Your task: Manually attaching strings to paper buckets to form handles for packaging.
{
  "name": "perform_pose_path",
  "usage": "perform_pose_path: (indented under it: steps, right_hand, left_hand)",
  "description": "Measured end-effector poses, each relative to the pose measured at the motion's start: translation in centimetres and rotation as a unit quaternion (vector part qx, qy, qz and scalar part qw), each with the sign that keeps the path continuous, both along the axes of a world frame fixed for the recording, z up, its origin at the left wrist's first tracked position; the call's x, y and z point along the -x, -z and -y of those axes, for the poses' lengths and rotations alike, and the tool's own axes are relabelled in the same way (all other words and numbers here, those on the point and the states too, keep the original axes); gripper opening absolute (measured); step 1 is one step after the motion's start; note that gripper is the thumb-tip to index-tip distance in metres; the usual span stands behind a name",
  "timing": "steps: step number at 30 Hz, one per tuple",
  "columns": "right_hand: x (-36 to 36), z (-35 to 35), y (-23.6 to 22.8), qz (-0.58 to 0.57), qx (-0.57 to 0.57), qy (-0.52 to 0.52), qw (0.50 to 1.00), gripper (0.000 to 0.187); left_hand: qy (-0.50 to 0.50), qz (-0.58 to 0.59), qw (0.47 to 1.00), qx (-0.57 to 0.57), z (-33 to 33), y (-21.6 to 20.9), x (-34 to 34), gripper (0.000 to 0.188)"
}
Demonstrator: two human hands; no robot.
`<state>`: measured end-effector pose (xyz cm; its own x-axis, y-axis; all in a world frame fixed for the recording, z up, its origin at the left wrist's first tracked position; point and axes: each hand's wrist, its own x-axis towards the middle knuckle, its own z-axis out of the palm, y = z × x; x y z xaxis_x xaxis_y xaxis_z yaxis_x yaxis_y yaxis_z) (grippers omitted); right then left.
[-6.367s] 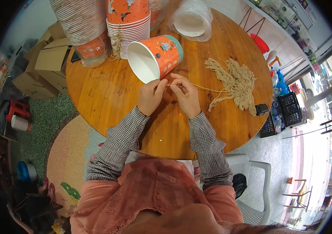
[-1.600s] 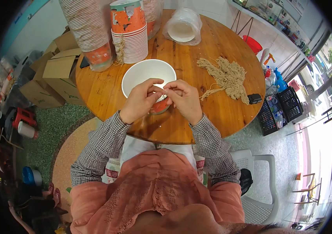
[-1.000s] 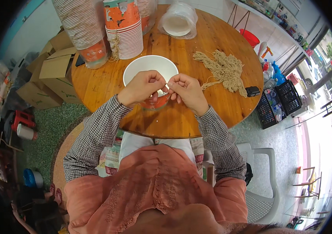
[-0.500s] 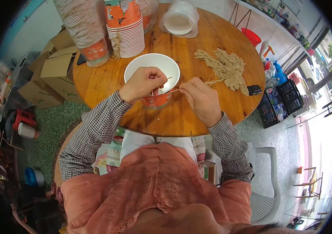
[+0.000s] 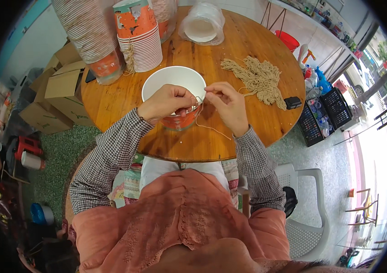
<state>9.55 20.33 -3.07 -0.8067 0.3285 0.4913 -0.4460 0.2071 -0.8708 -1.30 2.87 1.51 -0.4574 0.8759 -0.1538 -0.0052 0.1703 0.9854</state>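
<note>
A paper bucket point(image 5: 179, 122), orange outside and white inside, stands near the front edge of the round wooden table. My left hand point(image 5: 168, 103) is closed at its near rim, pinching a thin beige string point(image 5: 212, 129). The string loops at the rim's right side, and a loose length trails down across the tabletop. Just right of the rim, my right hand point(image 5: 226, 105) is closed, thumb and forefinger pinching the string near the loop. My left fingers partly hide how the string meets the bucket. Beyond my right hand lies a tangled bundle of beige strings point(image 5: 261, 84).
Stacked paper buckets point(image 5: 139, 52) and bagged stacks point(image 5: 89, 36) stand at the back left. Wrapped white lids or bowls point(image 5: 201, 29) lie at the back. A small black object point(image 5: 292, 103) sits by the right edge. Cardboard boxes point(image 5: 66, 86) and a black crate point(image 5: 314, 120) flank the table.
My right hand has come up and closer to the rim. The string, stretched between my hands before, now loops at the rim and trails over the table. The view has shifted slightly.
</note>
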Motion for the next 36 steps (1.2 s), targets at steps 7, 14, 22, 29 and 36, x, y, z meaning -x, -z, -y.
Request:
perform_pose_path:
  steps: [7,14,22,29,36]
  right_hand:
    - [-1.0,0.7,0.2,-0.004,-0.078,-0.006,0.997,0.016]
    - [-0.5,1.1,0.6,0.000,-0.069,0.002,0.998,0.010]
    - [-0.5,1.3,-0.1,-0.004,-0.070,0.043,0.997,0.006]
    - [-1.8,0.8,-0.8,-0.011,-0.105,0.068,0.992,0.005]
    - [-3.4,2.0,-2.9,-0.069,-0.344,0.084,0.933,0.010]
  left_hand:
    - [0.001,0.021,1.000,-0.005,0.0,-0.5,0.0,0.013]
    - [-0.002,0.013,1.000,0.006,-0.1,-0.4,0.0,0.014]
    - [0.021,-0.031,0.999,-0.010,0.0,-0.2,0.0,0.013]
    - [0.020,-0.081,0.996,-0.018,1.0,-0.5,0.0,0.010]
    - [-0.022,-0.102,0.995,-0.007,0.8,-0.5,-0.4,0.014]
